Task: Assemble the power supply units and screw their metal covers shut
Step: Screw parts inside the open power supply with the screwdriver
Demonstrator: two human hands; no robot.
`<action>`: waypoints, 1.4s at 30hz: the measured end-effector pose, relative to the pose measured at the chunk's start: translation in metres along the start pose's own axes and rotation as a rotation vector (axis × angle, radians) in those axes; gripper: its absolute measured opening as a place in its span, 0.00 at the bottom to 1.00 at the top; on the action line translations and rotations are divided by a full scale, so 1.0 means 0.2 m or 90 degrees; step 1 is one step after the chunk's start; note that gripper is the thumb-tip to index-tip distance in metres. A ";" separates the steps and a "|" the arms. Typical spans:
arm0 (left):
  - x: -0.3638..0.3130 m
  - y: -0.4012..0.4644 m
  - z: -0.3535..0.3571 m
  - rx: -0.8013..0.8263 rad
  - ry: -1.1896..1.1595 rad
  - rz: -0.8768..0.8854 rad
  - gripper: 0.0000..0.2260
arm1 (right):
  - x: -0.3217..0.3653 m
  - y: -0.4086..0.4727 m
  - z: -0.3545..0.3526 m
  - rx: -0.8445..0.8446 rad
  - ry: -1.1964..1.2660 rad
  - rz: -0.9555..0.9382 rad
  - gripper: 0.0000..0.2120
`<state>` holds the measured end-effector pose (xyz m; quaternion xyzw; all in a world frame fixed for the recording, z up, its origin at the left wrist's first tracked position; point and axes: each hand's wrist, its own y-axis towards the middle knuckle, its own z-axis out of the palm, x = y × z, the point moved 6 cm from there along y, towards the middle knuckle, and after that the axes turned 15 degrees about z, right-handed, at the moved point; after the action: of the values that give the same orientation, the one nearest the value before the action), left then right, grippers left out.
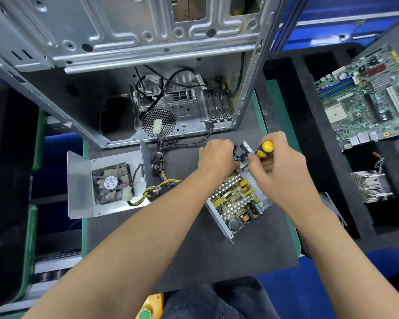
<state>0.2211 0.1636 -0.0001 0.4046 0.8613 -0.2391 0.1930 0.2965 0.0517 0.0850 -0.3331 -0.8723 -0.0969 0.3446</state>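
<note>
An open power supply base [226, 229] lies on the dark mat, its circuit board [236, 199] exposed. At its far end my left hand [217, 155] grips the black socket part [241, 149] on the unit's end wall. My right hand [279, 164] holds a yellow-and-black screwdriver [265, 148], whose tip is hidden behind my fingers at that same end. The metal cover [78, 187] with a black fan [112, 183] lies open to the left, joined to the unit by a yellow and black cable bundle [157, 187].
An empty computer case [148, 42] stands behind the mat. A motherboard [369, 97] and a heatsink [371, 183] sit in black foam trays at the right. Loose connectors [157, 126] hang in front of the case's rear panel.
</note>
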 end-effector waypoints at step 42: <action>0.03 0.04 0.05 -0.007 -0.074 0.023 0.10 | 0.13 0.05 -0.05 0.145 -0.330 -0.014 0.06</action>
<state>0.2257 0.1663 -0.0136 0.4044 0.8425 -0.2542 0.2493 0.2944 0.0693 0.1085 -0.2961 -0.9403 0.0864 0.1439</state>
